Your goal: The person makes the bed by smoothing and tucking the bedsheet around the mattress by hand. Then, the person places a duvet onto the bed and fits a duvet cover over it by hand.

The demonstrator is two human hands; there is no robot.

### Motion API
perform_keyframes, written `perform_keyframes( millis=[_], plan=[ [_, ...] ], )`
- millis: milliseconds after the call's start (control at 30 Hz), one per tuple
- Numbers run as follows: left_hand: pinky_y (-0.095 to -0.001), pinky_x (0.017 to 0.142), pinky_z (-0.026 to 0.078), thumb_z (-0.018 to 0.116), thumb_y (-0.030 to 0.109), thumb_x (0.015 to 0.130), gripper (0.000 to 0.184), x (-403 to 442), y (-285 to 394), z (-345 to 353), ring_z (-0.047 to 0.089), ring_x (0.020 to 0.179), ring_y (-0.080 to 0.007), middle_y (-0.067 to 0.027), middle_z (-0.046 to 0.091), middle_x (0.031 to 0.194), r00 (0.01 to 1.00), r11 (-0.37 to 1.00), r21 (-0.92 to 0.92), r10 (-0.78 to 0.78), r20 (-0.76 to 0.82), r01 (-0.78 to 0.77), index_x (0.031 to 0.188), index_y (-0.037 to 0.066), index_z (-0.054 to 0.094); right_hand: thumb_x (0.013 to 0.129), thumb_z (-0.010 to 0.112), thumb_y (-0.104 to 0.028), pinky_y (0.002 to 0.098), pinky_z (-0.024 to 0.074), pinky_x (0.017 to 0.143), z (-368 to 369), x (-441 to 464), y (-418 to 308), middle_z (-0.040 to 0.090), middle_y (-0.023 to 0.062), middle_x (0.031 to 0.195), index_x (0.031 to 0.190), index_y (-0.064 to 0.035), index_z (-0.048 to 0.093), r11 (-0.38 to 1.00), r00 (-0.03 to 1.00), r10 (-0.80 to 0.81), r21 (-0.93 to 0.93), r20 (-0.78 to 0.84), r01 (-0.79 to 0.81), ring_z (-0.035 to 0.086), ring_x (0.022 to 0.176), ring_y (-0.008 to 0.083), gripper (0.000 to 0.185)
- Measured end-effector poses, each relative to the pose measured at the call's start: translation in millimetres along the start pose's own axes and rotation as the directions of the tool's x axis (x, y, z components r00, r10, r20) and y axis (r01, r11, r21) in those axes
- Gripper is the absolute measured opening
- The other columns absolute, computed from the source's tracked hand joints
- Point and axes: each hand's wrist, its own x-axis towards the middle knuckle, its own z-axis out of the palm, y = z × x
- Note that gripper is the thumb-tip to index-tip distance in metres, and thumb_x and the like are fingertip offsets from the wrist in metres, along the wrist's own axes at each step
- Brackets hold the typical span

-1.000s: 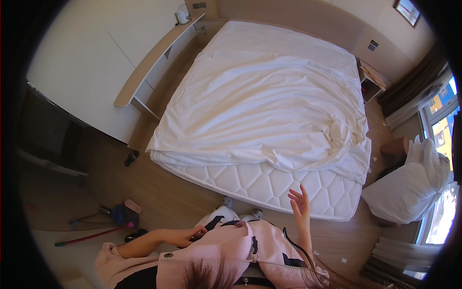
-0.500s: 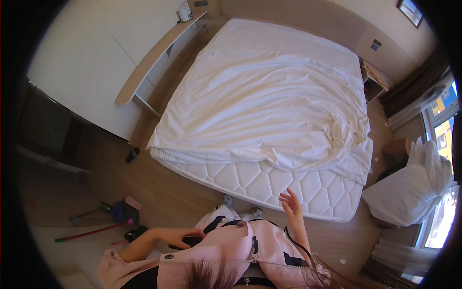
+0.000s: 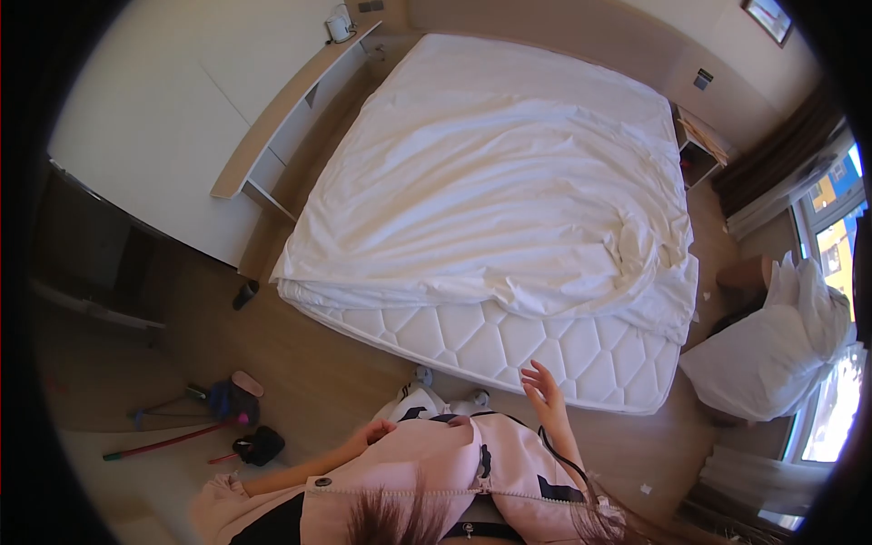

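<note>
A bed stands before me with a bare quilted mattress (image 3: 472, 338) showing at its foot. Over most of it lies a rumpled white sheet (image 3: 490, 200), bunched near the right side. My right hand (image 3: 545, 391) is raised in front of the mattress edge, fingers apart and holding nothing. Beside the front of my pink jacket (image 3: 400, 463) is my left hand (image 3: 371, 434); its fingers are curled and partly hidden, so whether they hold anything is unclear.
A stuffed white bag (image 3: 758, 363) stands right of the bed by the window. A narrow shelf (image 3: 272, 118) with a kettle (image 3: 340, 27) runs along the left wall. At lower left are a red-handled tool (image 3: 163, 445), a black bag (image 3: 260, 446) and a dark cup (image 3: 245, 294).
My left hand has drawn in against the jacket, its fingers more curled. My right hand has lowered slightly and moved left. The black bag at lower left now shows more fully.
</note>
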Motion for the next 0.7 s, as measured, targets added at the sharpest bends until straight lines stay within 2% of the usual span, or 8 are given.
perform_keyframes(
  millis=[200, 267, 300, 367, 400, 467, 567, 700],
  plan=[
    [-0.0239, 0.082, 0.036, 0.053, 0.002, 0.073, 0.07, -15.7, 9.5, -1.1, 0.042, 0.101, -0.0128, -0.0093, 0.033, 0.124, 0.965, 0.98, 0.056, 0.175, 0.193, -0.189, 0.13, 0.012, 0.014, 0.078, 0.052, -0.011, 0.0305, 0.0391, 0.08, -7.9, -7.9, 9.3, 0.053, 0.0138, 0.103, 0.117, -0.0051, 0.037, 0.997, 1.0, 0.017, -0.075, -0.012, -0.018, 0.053, 0.092, 0.0204, 0.043],
    [-0.0253, 0.076, 0.04, 0.056, 0.003, 0.072, 0.06, -14.2, 11.8, -5.7, 0.043, 0.101, -0.0105, -0.0042, 0.034, 0.125, 0.993, 0.996, 0.068, -0.066, 0.097, 0.06, 0.125, 0.015, 0.03, 0.078, 0.052, -0.011, 0.0305, 0.039, 0.08, -10.2, -7.9, 12.6, 0.053, 0.0136, 0.103, 0.117, -0.0052, 0.038, 0.996, 0.999, 0.033, -0.078, -0.01, -0.034, 0.053, 0.092, 0.0203, 0.042],
    [-0.0253, 0.076, 0.04, 0.056, 0.003, 0.072, 0.06, -10.4, 12.9, -5.6, 0.043, 0.101, -0.0105, -0.0042, 0.034, 0.125, 0.992, 0.996, 0.068, -0.071, 0.099, 0.065, 0.125, 0.015, 0.03, 0.077, 0.053, -0.011, 0.0304, 0.039, 0.08, -11.1, -7.7, 13.1, 0.053, 0.0133, 0.103, 0.116, -0.0051, 0.039, 0.995, 1.0, 0.017, -0.101, 0.003, -0.016, 0.053, 0.092, 0.0203, 0.042],
    [-0.0284, 0.071, 0.043, 0.057, 0.007, 0.071, 0.044, 3.3, 17.5, 1.3, 0.048, 0.097, -0.0124, -0.0014, 0.045, 0.114, 0.991, 0.861, 0.5, -0.031, -0.127, 0.091, 0.113, 0.016, 0.045, 0.077, 0.053, -0.012, 0.0304, 0.0389, 0.08, -12.4, -7.3, 12.4, 0.053, 0.013, 0.103, 0.116, -0.005, 0.04, 0.992, 1.0, 0.007, -0.125, 0.006, -0.006, 0.053, 0.092, 0.0202, 0.041],
    [-0.0284, 0.071, 0.043, 0.057, 0.007, 0.071, 0.044, 8.5, 19.6, 6.6, 0.048, 0.097, -0.0124, -0.0014, 0.045, 0.114, 0.992, 0.858, 0.505, -0.04, -0.118, 0.094, 0.113, 0.016, 0.045, 0.077, 0.053, -0.012, 0.0305, 0.0391, 0.08, -10.6, -6.2, 12.6, 0.054, 0.0127, 0.102, 0.115, -0.0049, 0.04, 0.993, 1.0, 0.001, -0.122, 0.006, -0.001, 0.053, 0.092, 0.0203, 0.041],
    [-0.0302, 0.064, 0.044, 0.054, 0.009, 0.071, 0.032, 20.5, 22.5, 18.8, 0.052, 0.087, -0.0194, -0.0018, 0.052, 0.096, 0.924, 0.415, 0.901, 0.28, -0.261, 0.129, 0.101, 0.018, 0.05, 0.077, 0.053, -0.012, 0.0306, 0.0392, 0.08, -10.0, -6.2, 11.6, 0.054, 0.0124, 0.102, 0.114, -0.0048, 0.041, 0.992, 1.0, 0.001, -0.123, -0.007, -0.002, 0.053, 0.092, 0.0203, 0.04],
    [-0.032, 0.06, 0.044, 0.052, 0.012, 0.07, 0.022, 40.3, 5.9, 14.4, 0.052, 0.08, -0.0254, -0.0045, 0.051, 0.083, 0.891, 0.264, 0.955, 0.39, -0.233, 0.135, 0.092, 0.016, 0.051, 0.077, 0.053, -0.012, 0.0307, 0.0396, 0.079, -6.6, -6.8, 10.8, 0.054, 0.0127, 0.101, 0.114, -0.0046, 0.042, 0.99, 1.0, -0.001, -0.138, 0.006, 0.002, 0.053, 0.092, 0.0206, 0.039],
    [-0.0327, 0.058, 0.043, 0.052, 0.012, 0.07, 0.021, 60.6, -1.2, 10.1, 0.053, 0.08, -0.0252, -0.0051, 0.052, 0.083, 0.889, 0.147, 0.983, 0.426, -0.166, 0.113, 0.091, 0.016, 0.051, 0.076, 0.054, -0.013, 0.0308, 0.0401, 0.079, -5.3, -7.5, 21.7, 0.053, 0.0137, 0.102, 0.112, -0.0041, 0.043, 0.98, 1.0, -0.02, -0.197, 0.014, 0.022, 0.053, 0.092, 0.0221, 0.039]
  ],
)
